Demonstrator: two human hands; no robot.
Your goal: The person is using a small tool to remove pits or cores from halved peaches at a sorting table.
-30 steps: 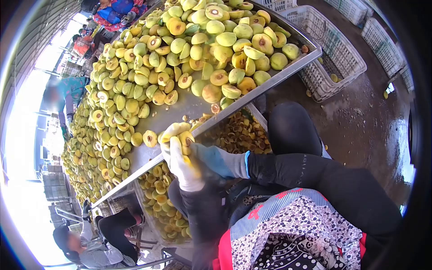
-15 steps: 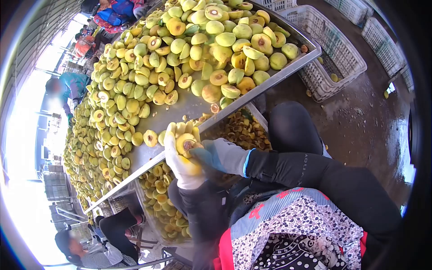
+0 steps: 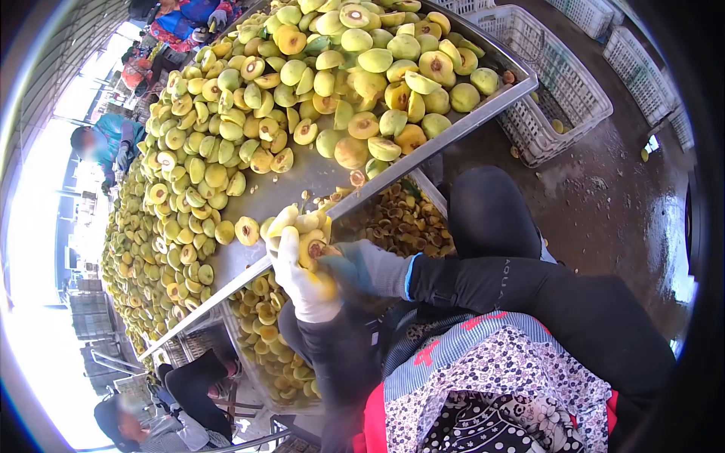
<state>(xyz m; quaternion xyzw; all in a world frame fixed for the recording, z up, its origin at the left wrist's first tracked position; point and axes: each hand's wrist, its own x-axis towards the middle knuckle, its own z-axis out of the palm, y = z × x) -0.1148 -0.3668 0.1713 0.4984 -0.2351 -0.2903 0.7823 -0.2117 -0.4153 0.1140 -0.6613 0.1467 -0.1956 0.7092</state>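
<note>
My left hand (image 3: 308,289), in a white glove stained yellow, is closed around a halved yellow-green fruit, likely a peach (image 3: 312,248). The cut face of this peach half shows a brown pit hollow and is turned toward my right hand. Against that face presses my right hand (image 3: 361,266), in a grey glove with a blue cuff. Its fingers are curled and blurred, and whatever they grip is hidden. Just beyond both hands runs the metal rim of the sorting table (image 3: 445,158), with heaped peach halves (image 3: 226,128) on it.
Below the rim, one container holds brown scraps (image 3: 408,223) and another holds peach halves (image 3: 266,332). A white plastic crate (image 3: 555,83) stands on the wet floor at right. Co-workers (image 3: 117,143) sit along the table's far left side; another person (image 3: 143,423) sits at lower left.
My left fingers have tilted and bunched higher around the peach half, and its cut face has turned slightly. My right hand stays against it, a little lower. The whole view has shifted slightly.
</note>
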